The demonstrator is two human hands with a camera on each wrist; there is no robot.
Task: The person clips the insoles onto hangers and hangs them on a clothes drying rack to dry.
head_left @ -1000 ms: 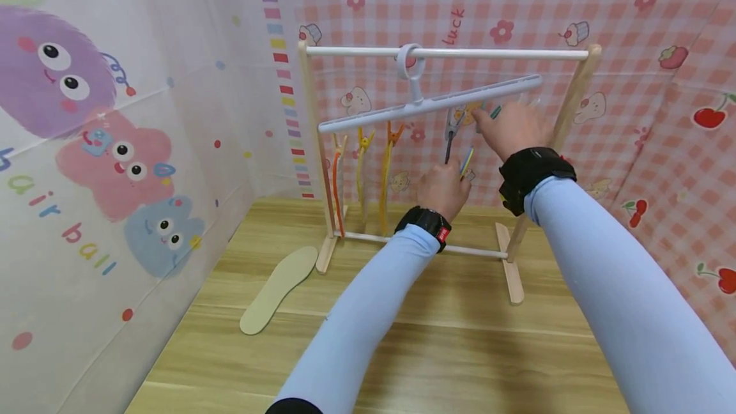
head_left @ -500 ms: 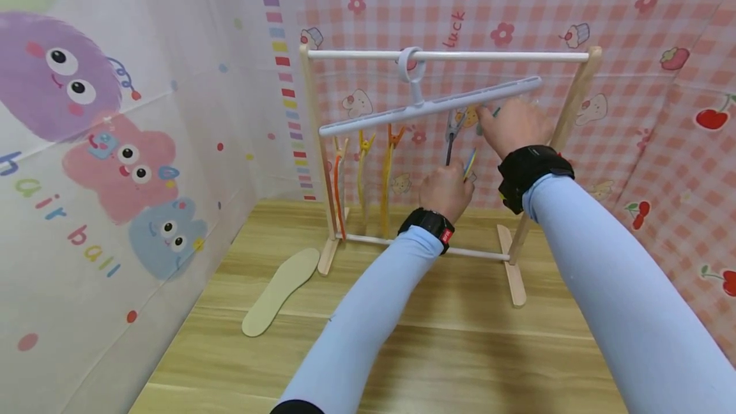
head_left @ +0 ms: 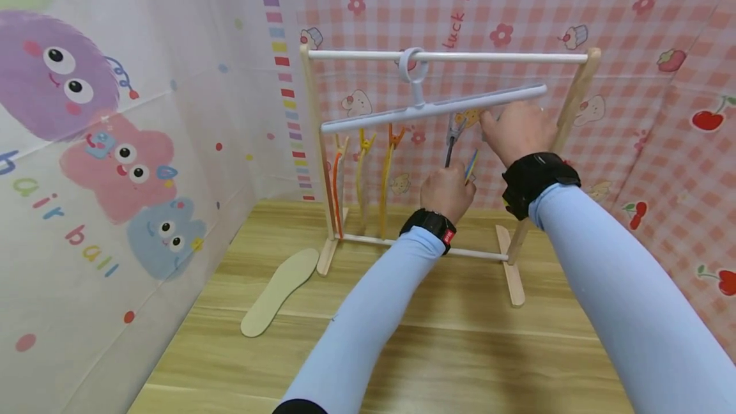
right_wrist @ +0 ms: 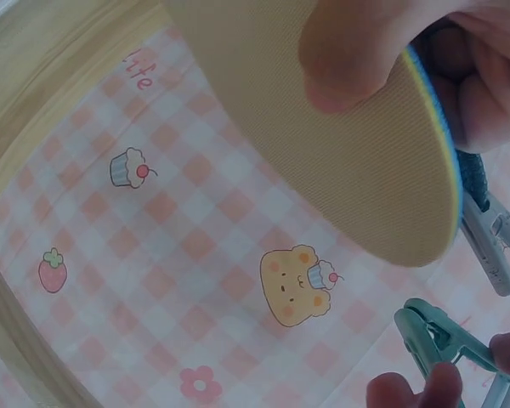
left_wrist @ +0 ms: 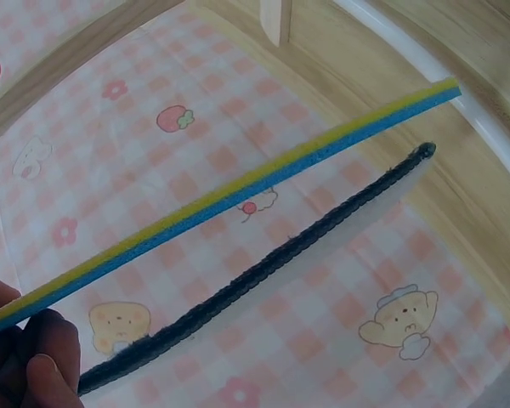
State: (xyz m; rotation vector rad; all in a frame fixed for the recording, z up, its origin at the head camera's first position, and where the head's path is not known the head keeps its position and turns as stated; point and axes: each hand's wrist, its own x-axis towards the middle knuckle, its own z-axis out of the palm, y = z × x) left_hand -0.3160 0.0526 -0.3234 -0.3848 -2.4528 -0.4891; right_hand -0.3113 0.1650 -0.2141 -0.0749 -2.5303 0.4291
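My left hand (head_left: 448, 191) pinches a beige insole (right_wrist: 280, 127) with a yellow and blue edge (left_wrist: 238, 195). Its rounded end points up, near a green clip (right_wrist: 442, 327) but apart from it. Thumb and fingers of my right hand (head_left: 520, 130) squeeze that clip, whose tips look apart; in the head view the hand hides it. Beside the left hand, a dark-edged insole (left_wrist: 263, 268) hangs from a grey clip (head_left: 453, 131). Above both hands, a pale blue hanger (head_left: 431, 107) tilts, its right end higher.
A wooden rack with a white top rail (head_left: 494, 56) carries the hanger by its ring. At left, several insoles hang from clips, one orange-edged (head_left: 337, 193). A loose pale insole (head_left: 280, 292) lies on the wood-grain table (head_left: 448, 350). Patterned cloth (head_left: 368, 11) stands behind.
The hanger's right end has dipped slightly and its bar has rolled a little. My right hand has shifted slightly to the right; the green clip is now hidden in the head view.
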